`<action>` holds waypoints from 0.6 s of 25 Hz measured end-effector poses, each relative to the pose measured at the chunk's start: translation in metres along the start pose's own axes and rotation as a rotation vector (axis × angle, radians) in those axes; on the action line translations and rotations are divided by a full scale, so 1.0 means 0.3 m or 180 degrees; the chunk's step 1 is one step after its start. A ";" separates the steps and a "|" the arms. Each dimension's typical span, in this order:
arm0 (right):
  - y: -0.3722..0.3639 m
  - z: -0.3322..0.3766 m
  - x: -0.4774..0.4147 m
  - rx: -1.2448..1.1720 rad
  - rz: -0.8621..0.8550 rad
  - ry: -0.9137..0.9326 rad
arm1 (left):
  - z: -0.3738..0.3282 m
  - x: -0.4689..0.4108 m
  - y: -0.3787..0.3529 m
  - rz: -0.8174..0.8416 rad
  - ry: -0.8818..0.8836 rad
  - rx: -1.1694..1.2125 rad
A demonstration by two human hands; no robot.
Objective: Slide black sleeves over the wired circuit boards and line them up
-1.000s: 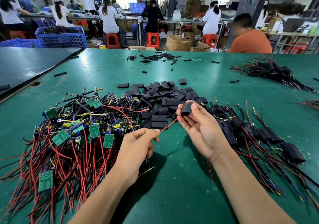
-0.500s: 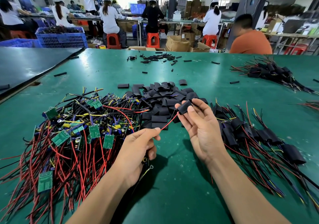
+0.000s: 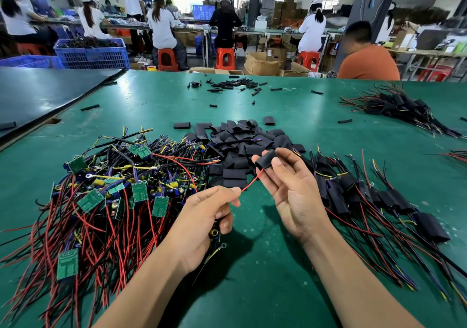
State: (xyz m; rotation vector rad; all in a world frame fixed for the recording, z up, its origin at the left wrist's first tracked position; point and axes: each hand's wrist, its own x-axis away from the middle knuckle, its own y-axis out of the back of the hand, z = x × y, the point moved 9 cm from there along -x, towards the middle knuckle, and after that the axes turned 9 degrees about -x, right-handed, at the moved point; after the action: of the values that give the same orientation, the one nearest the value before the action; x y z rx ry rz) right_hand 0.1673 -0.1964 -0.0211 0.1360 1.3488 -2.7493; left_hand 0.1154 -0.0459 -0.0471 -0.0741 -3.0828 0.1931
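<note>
Since a second ago the right hand (image 3: 295, 196) has tipped the black sleeve (image 3: 265, 158) so its lower mouth faces down-left, and the red wire (image 3: 252, 179) now runs straight up to that mouth. A ring terminal (image 3: 223, 245) on a thin yellow lead has also come into sight, dangling under the left hand (image 3: 202, 226).

The sleeve is a short, matt black tube, slightly flattened. It is pinched between the right thumb and fingertips, with the palm open and turned up. The left hand pinches the red wire between thumb and forefinger. Its other fingers curl round something small that is mostly hidden.

The sleeve is held above the green tabletop (image 3: 265, 289), just in front of the heap of loose sleeves (image 3: 240, 145). The unsleeved boards (image 3: 113, 188), green with red and black leads, are piled to the left. The finished sleeved boards (image 3: 379, 196) lie side by side to the right.
</note>
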 end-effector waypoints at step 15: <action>-0.051 -0.102 0.048 0.0647 0.0471 -0.0665 | 0.004 -0.005 0.014 -0.0187 0.0088 0.0203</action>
State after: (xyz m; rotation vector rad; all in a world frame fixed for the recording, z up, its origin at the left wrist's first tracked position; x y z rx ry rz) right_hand 0.1529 -0.1633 -0.0293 -0.0380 0.9680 -2.6814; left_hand 0.1171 -0.0419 -0.0490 0.0161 -3.0436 0.2847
